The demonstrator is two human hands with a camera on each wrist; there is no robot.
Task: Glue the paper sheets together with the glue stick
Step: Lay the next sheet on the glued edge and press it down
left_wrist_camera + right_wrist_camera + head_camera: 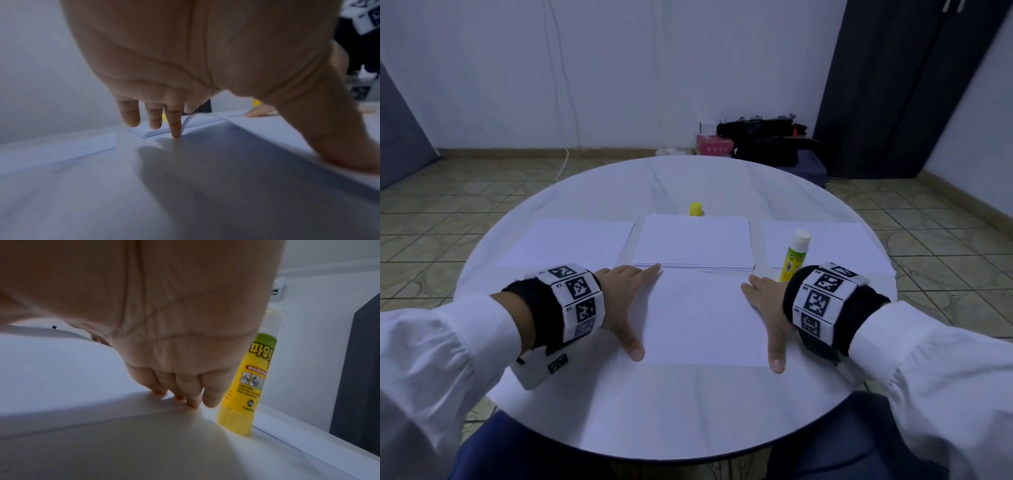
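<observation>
A white front sheet (pixel 705 318) lies on the round table (pixel 654 411) between my hands. My left hand (pixel 643 310) rests at its left edge, with the index finger (pixel 174 126) touching the far corner, where the sheet (pixel 246 154) curls up a little. My right hand (pixel 763 322) rests at the right edge, and its fingertips (pixel 193 400) press the far corner of the sheet (pixel 102 410). Neither hand holds anything. The yellow glue stick (pixel 792 257) (pixel 246 386) stands upright and uncapped just beyond my right hand. Its yellow cap (pixel 695 209) stands behind the middle paper stack (pixel 693 243) (pixel 144 132).
A single sheet (pixel 571 243) lies at the left and another (pixel 825 246) at the right of the stack. Bags and boxes (pixel 756 140) sit on the floor by the far wall. A dark cabinet (pixel 893 85) stands at the right.
</observation>
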